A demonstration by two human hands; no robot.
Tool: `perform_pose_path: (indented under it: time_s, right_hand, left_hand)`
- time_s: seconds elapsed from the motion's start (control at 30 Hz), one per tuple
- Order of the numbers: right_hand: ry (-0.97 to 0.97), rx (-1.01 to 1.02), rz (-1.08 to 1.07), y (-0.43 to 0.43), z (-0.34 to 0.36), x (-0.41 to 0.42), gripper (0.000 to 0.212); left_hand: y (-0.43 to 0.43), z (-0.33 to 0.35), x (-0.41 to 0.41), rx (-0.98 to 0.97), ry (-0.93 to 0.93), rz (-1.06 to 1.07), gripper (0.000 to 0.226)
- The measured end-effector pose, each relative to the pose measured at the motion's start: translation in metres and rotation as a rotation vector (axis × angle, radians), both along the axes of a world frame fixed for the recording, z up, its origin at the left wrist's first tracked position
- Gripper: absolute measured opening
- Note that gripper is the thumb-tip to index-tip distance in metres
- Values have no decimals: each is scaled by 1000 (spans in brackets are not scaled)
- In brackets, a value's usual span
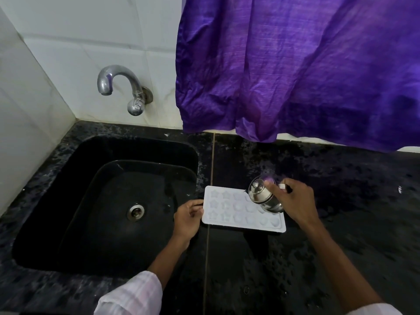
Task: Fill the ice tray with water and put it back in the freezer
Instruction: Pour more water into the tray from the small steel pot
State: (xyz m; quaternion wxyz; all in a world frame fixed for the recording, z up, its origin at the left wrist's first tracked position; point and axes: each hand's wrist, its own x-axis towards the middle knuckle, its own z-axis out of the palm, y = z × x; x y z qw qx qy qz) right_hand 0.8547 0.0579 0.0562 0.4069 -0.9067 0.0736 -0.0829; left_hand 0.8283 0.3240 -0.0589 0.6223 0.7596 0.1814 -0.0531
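Ice tray point(238, 225), white, flat and made of plastic, is laid on the black speckled stone counter point(341, 212). It is low in the middle of the frame, just right of the sink. Star and heart shaped cups are seen in it. Whether water is in them cannot be told.

The upper right of the frame is filled by a big purple cloth curtain point(295, 64), which is hung down to the back of the counter. The upper left is covered by white wall tiles point(68, 30). The left part of the counter is taken up by a deep black square sink point(56, 212), and a round silver drain point(136, 211) is set in its floor. A curved silver metal tap point(120, 85) is fixed to the tiles above the sink, with its spout pointed down.

A pale checked sleeve point(131, 294) is seen at the bottom, left of the middle.

The left hand point(188, 218) is placed at the tray's left edge, and that edge is pinched between the thumb and the curled fingers. The right hand point(293, 201) is seen by the tray's top right corner and is closed round a small shiny steel pot with a knob lid point(261, 196). The pot is held tilted above the top right part of the tray, with its lid turned to the upper left. Some cups are hidden by it.
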Motion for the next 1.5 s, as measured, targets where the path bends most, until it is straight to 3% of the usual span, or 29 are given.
perform_pose_path:
  time_s: [1.5]
  right_hand:
    - [30,25,20,0,-4,-32,54]
  left_hand:
    - [-2,3,-1,23,13,0,26]
